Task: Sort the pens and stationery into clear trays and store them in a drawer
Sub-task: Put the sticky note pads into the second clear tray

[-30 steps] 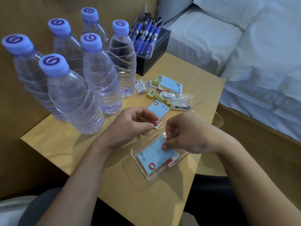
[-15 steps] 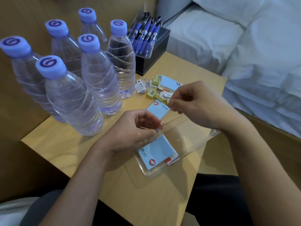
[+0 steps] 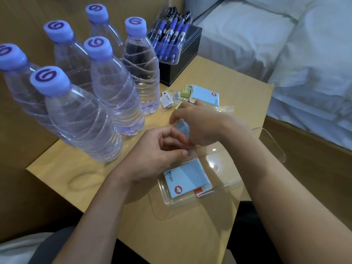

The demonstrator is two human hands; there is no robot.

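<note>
- Okay, the step in hand is stationery into the clear tray (image 3: pixel 228 168). It lies at the near right of the desk (image 3: pixel 190 235), its far end sticking out past the desk edge.
- One blue pad (image 3: pixel 185 178) already lies flat at the tray's near end; the rest of the tray floor is bare.
- The right hand (image 3: pixel 202 122) is down over a loose blue pad (image 3: pixel 182 128) on the desk just beyond the tray. Its fingers are curled round the pad and it reads as a pinch grip (blurred, so a judgement).
- The left hand (image 3: pixel 154 157) has its fingers curled, thumb and forefinger meeting at the tray's near-left rim. It looks to be holding the tray steady.
- Next move, I'd judge: lift the loose pad clear of the rim and lay it flat beside the stored one, with the left hand keeping the overhanging tray from tipping.
- To sort after that: a third pad (image 3: pixel 206 96), a yellow eraser (image 3: pixel 185 92) and small wrapped bits behind the right hand.
- The pens (image 3: pixel 169 39) already sit in another tray on the black box (image 3: pixel 188 60), next to the water bottles (image 3: pixel 114 88).
- No drawer is in view, so storing comes later.
</note>
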